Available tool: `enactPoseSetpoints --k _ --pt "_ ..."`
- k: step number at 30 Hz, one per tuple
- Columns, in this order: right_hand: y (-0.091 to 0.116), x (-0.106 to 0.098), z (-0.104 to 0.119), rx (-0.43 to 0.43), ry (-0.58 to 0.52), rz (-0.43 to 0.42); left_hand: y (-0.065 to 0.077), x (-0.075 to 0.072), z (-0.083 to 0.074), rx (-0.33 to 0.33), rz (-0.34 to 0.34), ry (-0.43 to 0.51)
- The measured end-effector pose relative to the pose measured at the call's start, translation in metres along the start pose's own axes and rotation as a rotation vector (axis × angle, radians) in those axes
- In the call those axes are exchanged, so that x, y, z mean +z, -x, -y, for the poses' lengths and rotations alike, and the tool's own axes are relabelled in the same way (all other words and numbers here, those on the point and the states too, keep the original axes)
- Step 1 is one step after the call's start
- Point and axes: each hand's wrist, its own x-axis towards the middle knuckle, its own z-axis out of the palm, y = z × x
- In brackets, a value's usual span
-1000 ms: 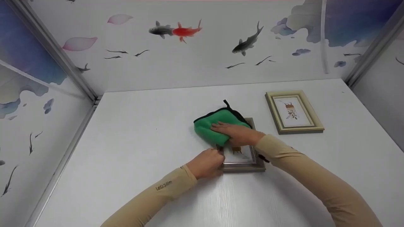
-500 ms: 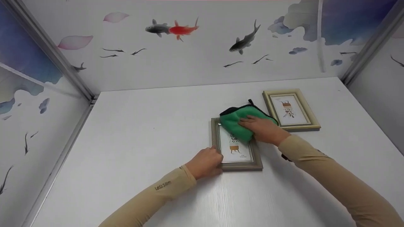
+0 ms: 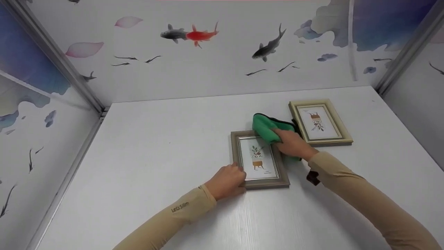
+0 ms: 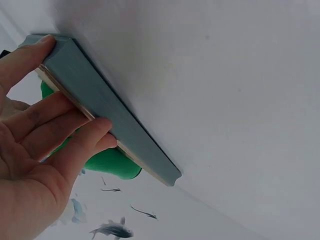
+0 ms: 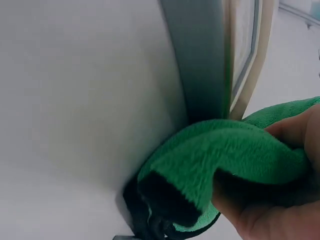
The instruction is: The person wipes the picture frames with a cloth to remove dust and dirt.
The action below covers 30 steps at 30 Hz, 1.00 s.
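Note:
A grey-brown picture frame [image 3: 283, 170] with a print of a potted plant lies on the white table. At its lower left corner, my left hand [image 3: 226, 180] grips the frame; the left wrist view has fingers and thumb along its side edge [image 4: 107, 102]. My right hand [image 3: 293, 144] holds a green cloth [image 3: 265, 128] with black edging, folded over the upper right part of the frame. In the right wrist view the cloth [image 5: 225, 147] is bunched between thumb and fingers, against the frame's outer side [image 5: 200, 60].
A gold picture frame [image 3: 347, 140] with a similar print lies right behind the right hand, close to the cloth. Panels painted with fish [image 3: 203, 35] stand along the back and sides of the table [image 3: 145, 166].
My right hand has moved the cloth rightward across the frame, from its left part to the upper right corner, and now bunches it. The left hand stays at the lower left corner.

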Motion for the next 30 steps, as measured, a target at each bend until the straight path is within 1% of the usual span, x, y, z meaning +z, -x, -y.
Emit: enactPoseSetpoints --k 3,8,13,16,19,23,27,30 --pt "0.020 0.000 0.003 -0.042 -0.036 0.015 0.000 0.001 0.000 0.000 -0.013 0.019" --pt "0.060 0.005 0.014 -0.086 -0.073 0.042 -0.001 0.002 0.000 0.015 -0.024 0.024" --pt "0.098 0.010 0.027 -0.114 -0.071 0.040 0.000 0.002 -0.001 0.032 -0.031 -0.024" --pt "0.111 0.013 0.033 -0.137 -0.044 0.018 0.000 0.001 0.000 0.042 -0.041 -0.059" --pt "0.115 0.016 0.039 -0.160 0.020 -0.007 0.001 0.001 0.000 0.046 -0.039 -0.068" --pt "0.109 0.020 0.043 -0.161 0.156 -0.027 0.001 0.000 0.000 0.053 -0.030 -0.055" --pt "0.090 0.021 0.042 -0.141 0.268 -0.030 0.000 0.000 0.000 0.066 -0.033 -0.058" --pt "0.070 0.017 0.039 -0.112 0.303 -0.021 0.000 0.001 0.000 0.066 -0.026 -0.057"
